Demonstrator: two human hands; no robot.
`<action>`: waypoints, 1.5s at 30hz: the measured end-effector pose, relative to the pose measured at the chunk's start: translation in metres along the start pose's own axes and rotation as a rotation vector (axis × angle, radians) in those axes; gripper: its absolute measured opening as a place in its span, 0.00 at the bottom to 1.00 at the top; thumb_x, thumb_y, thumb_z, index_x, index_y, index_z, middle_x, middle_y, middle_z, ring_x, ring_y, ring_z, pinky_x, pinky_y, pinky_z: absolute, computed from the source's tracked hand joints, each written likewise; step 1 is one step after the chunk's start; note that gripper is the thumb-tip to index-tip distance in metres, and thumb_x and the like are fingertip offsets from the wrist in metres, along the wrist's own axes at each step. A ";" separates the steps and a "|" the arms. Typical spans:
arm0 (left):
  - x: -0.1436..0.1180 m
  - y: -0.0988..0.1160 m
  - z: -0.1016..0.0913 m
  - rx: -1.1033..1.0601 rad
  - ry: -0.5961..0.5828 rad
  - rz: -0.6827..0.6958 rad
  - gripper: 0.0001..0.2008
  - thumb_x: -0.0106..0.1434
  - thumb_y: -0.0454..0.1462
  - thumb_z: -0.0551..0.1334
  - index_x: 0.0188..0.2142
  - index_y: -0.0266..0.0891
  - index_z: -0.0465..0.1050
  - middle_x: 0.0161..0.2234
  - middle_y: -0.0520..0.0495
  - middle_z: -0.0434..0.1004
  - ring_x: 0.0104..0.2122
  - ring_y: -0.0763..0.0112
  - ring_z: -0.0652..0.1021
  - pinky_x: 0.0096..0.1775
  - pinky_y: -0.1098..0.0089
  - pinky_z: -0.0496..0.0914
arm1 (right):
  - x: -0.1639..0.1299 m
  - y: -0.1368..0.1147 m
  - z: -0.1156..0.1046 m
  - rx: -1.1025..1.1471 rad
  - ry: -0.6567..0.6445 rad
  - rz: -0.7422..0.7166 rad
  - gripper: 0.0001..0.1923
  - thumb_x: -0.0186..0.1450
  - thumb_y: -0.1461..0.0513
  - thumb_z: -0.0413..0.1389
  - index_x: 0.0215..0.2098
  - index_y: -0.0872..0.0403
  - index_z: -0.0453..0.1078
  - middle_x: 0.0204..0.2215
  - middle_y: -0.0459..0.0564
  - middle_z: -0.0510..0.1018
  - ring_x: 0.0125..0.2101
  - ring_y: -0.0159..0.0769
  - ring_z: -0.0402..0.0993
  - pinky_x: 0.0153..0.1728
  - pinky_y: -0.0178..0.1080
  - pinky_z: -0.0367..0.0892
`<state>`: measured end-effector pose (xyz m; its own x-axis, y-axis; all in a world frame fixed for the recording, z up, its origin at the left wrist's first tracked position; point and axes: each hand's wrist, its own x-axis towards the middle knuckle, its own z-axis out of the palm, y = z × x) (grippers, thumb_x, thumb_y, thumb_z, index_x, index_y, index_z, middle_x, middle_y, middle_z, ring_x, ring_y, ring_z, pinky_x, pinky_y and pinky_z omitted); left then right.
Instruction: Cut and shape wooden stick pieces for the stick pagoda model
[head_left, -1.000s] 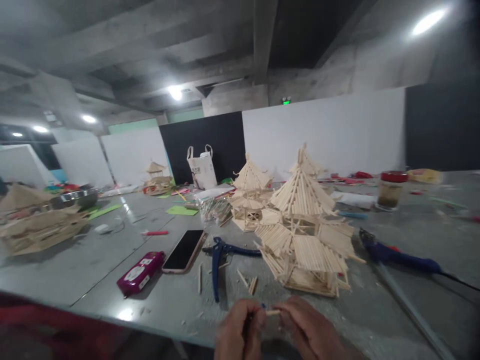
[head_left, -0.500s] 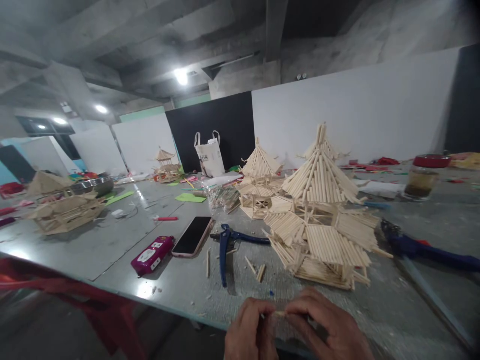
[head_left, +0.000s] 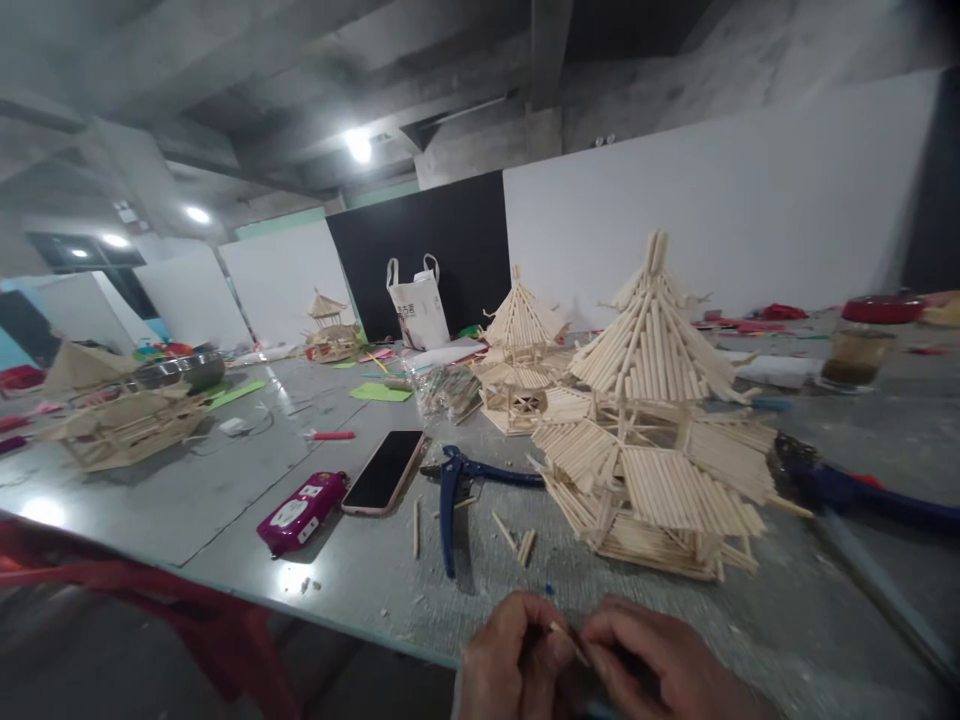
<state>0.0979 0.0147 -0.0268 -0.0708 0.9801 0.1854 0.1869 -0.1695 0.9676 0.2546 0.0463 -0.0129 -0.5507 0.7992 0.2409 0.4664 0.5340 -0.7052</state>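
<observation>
Low at the table's front edge, my left hand point(head_left: 514, 655) is closed, pinching a short thin wooden stick point(head_left: 568, 640). My right hand point(head_left: 651, 655) sits close beside it, its fingers closed at the stick's other end. Just beyond my hands stands a pavilion model point(head_left: 656, 440) built of thin round sticks, with a pointed roof and a wider lower tier. Blue-handled cutting pliers point(head_left: 450, 500) lie spread on the table to the left. Several loose stick pieces point(head_left: 526, 547) lie between the pliers and the model.
A phone point(head_left: 384, 473) and a purple device point(head_left: 304, 512) lie left. Behind stand another pavilion model point(head_left: 517, 350), a bundle of sticks point(head_left: 448, 392) and a white bag point(head_left: 418, 312). Right are a blue-handled tool point(head_left: 862, 490) and a red-lidded jar point(head_left: 862, 345). A red stool point(head_left: 172, 600) stands below.
The stick between my hands has turned from about level to slanting, and my hands have shifted slightly right. The view has moved a little; the objects on the table stay in place.
</observation>
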 end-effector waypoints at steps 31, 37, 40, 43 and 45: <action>0.001 0.012 0.009 0.206 -0.029 0.015 0.11 0.58 0.37 0.58 0.40 0.43 0.74 0.27 0.50 0.79 0.27 0.69 0.77 0.29 0.73 0.69 | 0.000 0.000 -0.005 0.308 0.113 0.123 0.12 0.64 0.59 0.49 0.27 0.53 0.71 0.23 0.45 0.73 0.26 0.32 0.68 0.28 0.34 0.61; -0.001 0.013 0.014 0.173 0.008 0.000 0.10 0.58 0.39 0.58 0.39 0.42 0.74 0.24 0.51 0.75 0.22 0.72 0.74 0.19 0.77 0.63 | 0.001 0.000 -0.004 0.310 0.160 0.188 0.11 0.60 0.59 0.50 0.24 0.54 0.70 0.21 0.45 0.72 0.24 0.32 0.66 0.26 0.34 0.61; 0.000 0.014 0.014 0.052 0.017 -0.043 0.11 0.58 0.41 0.59 0.39 0.40 0.72 0.23 0.53 0.72 0.16 0.79 0.67 0.16 0.79 0.60 | 0.002 0.003 -0.004 0.389 0.188 0.218 0.12 0.61 0.56 0.50 0.26 0.53 0.68 0.21 0.44 0.70 0.24 0.32 0.64 0.26 0.34 0.60; 0.002 0.015 0.012 -0.056 0.007 -0.081 0.12 0.58 0.42 0.60 0.40 0.38 0.71 0.22 0.57 0.67 0.13 0.84 0.62 0.15 0.80 0.56 | 0.000 0.006 -0.004 0.495 0.216 0.261 0.16 0.65 0.51 0.47 0.28 0.53 0.66 0.20 0.41 0.65 0.23 0.30 0.61 0.24 0.33 0.58; 0.003 0.015 0.009 -0.089 -0.030 -0.092 0.13 0.58 0.42 0.60 0.39 0.37 0.71 0.23 0.57 0.65 0.13 0.85 0.61 0.14 0.80 0.56 | -0.001 0.006 -0.004 0.490 0.204 0.256 0.18 0.66 0.50 0.45 0.27 0.53 0.65 0.20 0.40 0.62 0.22 0.30 0.60 0.24 0.33 0.57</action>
<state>0.1096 0.0158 -0.0128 -0.0536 0.9944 0.0910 0.0930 -0.0857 0.9920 0.2608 0.0502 -0.0142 -0.2959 0.9487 0.1112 0.1660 0.1657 -0.9721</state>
